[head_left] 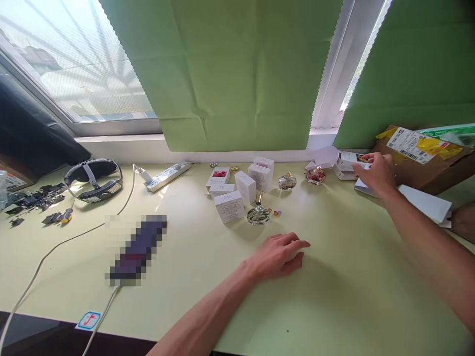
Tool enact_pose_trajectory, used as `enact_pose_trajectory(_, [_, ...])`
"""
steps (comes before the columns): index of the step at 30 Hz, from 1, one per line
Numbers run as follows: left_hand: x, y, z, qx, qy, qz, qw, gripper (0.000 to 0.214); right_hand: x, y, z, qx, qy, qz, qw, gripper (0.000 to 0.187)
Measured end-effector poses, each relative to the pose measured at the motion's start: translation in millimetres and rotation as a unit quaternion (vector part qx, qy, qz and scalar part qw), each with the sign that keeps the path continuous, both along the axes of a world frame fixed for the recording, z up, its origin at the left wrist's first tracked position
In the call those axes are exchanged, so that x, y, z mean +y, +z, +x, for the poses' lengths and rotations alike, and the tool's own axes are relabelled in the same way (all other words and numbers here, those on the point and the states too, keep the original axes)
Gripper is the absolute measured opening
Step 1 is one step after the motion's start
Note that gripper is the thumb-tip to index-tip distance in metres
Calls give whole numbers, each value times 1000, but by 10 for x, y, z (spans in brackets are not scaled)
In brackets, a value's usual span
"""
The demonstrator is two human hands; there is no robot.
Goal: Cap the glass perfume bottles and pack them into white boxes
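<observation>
My left hand [280,254] rests on the pale table, its index finger stretched out and nothing in it. Just beyond it stands a clear glass perfume bottle [259,215] with a gold neck, beside several tiny coloured beads [275,213]. Far right, my right hand [376,170] hovers over a white box with a picture [351,163], thumb and fingers apart; whether it touches the box is unclear. To its left are a red-tinted glass bottle [315,176] and another ornate bottle [287,181]. Several small white boxes [229,206] stand grouped at the centre.
White cartons [425,202] lie under my right forearm, near a brown shipping box [415,170]. On the left are a power strip [168,176], a black headset [94,180], dark plastic parts [37,200] and a blurred phone-like slab [137,252] on a white cable.
</observation>
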State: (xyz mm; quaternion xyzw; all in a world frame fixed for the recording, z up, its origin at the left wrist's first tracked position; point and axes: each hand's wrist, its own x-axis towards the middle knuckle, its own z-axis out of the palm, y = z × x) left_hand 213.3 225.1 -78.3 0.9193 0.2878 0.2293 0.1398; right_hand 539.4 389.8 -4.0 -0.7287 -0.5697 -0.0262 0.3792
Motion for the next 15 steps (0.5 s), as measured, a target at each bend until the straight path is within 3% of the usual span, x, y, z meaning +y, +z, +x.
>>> enact_pose_trajectory(2, [4, 5, -4, -2, 0, -6, 1000, 32, -29, -124, 255, -12, -23, -31, 999, 30])
enact_pose_trajectory(5, [7, -1, -9, -6, 2, -12, 1000, 32, -17, -314, 327, -30, 43, -87, 995, 24])
enact_pose_trajectory(9, [9, -4, -10, -3, 7, -16, 1000, 33, 135, -522, 84, -21, 143, -134, 980, 33])
enact_pose_trajectory(15, [22, 20, -23, 2, 16, -28, 999, 33, 352, -712, -288, 29, 162, -137, 977, 34])
